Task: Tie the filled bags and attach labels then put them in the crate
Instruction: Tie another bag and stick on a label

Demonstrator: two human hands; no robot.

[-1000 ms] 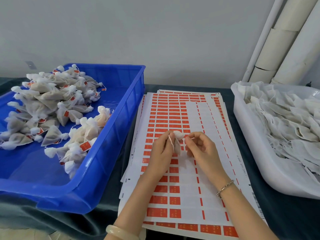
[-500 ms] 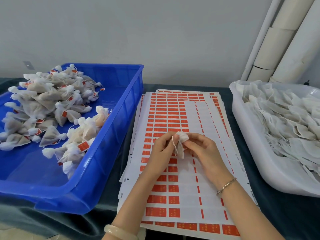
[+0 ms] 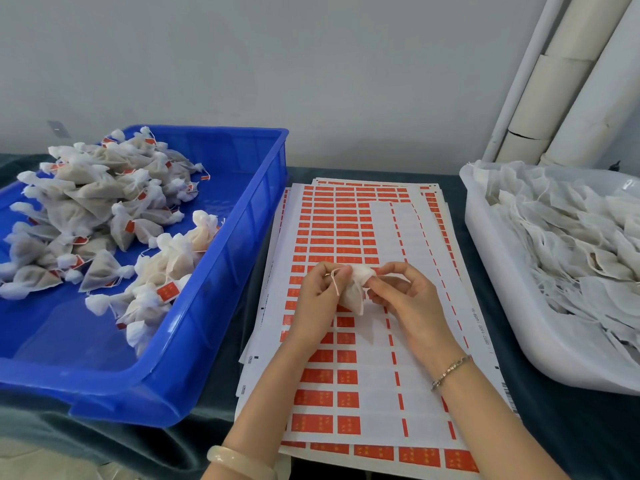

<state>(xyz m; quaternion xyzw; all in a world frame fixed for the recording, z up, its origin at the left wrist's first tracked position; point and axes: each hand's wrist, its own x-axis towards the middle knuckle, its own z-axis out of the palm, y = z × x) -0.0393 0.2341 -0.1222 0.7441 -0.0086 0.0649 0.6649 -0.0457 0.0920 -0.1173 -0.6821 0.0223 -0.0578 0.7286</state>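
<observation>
Both hands hold one small gauze bag (image 3: 355, 291) over the middle of the label sheets (image 3: 367, 379).

I see the left hand (image 3: 317, 296) curled, its grip pinching the bag's neck, a thin pale string (image 3: 335, 282) looped by its fingers. The right hand (image 3: 408, 301) has a narrow grip on the puffed white top, its other fingers arched. The bag is soft and teardrop-shaped, with tan filling. The sheets are glossy white with rows of red rectangles, fanned flat on the dark cloth counter (image 3: 561, 431). Just left of them, a hard blue crate (image 3: 242, 244) holds a heap of tied, labelled bags (image 3: 104, 209), with open floor nearer me. To their right, past a strip of counter, is a translucent white tub (image 3: 502, 306) heaped with flat bags (image 3: 571, 237).
</observation>
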